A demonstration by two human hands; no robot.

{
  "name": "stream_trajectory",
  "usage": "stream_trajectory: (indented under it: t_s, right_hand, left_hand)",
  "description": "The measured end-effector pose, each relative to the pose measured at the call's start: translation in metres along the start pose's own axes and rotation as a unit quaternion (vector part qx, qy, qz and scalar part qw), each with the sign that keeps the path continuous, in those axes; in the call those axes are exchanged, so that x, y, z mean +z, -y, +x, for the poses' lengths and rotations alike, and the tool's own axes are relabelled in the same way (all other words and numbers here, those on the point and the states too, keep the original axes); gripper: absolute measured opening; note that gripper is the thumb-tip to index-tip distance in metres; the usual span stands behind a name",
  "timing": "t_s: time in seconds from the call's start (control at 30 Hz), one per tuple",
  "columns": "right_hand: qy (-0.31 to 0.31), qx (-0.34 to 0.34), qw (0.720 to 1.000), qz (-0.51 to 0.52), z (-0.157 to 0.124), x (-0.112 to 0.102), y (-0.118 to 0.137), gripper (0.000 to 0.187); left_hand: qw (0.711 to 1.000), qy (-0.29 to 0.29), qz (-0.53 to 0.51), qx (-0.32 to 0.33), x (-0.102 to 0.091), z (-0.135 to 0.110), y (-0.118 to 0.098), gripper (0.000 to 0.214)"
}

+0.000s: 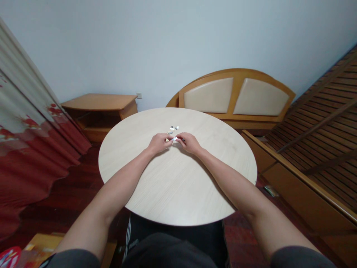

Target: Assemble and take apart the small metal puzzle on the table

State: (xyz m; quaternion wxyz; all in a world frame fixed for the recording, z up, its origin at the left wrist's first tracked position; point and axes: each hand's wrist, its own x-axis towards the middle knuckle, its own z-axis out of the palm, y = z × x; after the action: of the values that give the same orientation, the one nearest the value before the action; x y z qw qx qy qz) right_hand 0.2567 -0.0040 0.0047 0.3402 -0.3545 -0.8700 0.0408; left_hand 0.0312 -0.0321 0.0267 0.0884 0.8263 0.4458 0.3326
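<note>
On the surface (178,186), your left hand (161,143) and right hand (190,142) pinching one small whitish piece (174,139); trouser lettering (134,243) illegible.

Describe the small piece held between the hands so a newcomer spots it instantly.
Find the pale round table, then the left hand and right hand close together beyond its middle. Between them is a small whitish piece, details unclear. Unlike the loose pieces lying farther off, both hands' fingers hold it.
</note>
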Motion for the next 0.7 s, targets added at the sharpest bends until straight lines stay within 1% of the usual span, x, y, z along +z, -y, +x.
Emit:
stream_trajectory:
  t_s: [0.13,0.3,0.47,0.7]
  right_hand:
    - [-0.004,0.000,1.000,0.003,0.0002,-0.0002,-0.0005,0.029]
    - [-0.009,0.003,1.000,0.003,-0.0004,-0.0011,-0.0001,0.030]
    - [-0.011,0.003,1.000,-0.003,-0.0006,-0.0019,-0.0007,0.030]
    - [-0.010,0.005,1.000,-0.004,-0.0006,-0.0018,-0.0023,0.031]
  left_hand:
    - [1.000,-0.012,0.002,-0.002,0.0004,0.0002,0.0015,0.016]
    - [1.000,-0.021,0.009,-0.013,0.0009,0.0006,0.0032,0.012]
    - [0.999,-0.031,0.018,-0.022,0.0015,0.0014,0.0054,0.014]
    - [1.000,-0.027,0.011,-0.003,0.0016,0.0011,0.0074,0.016]
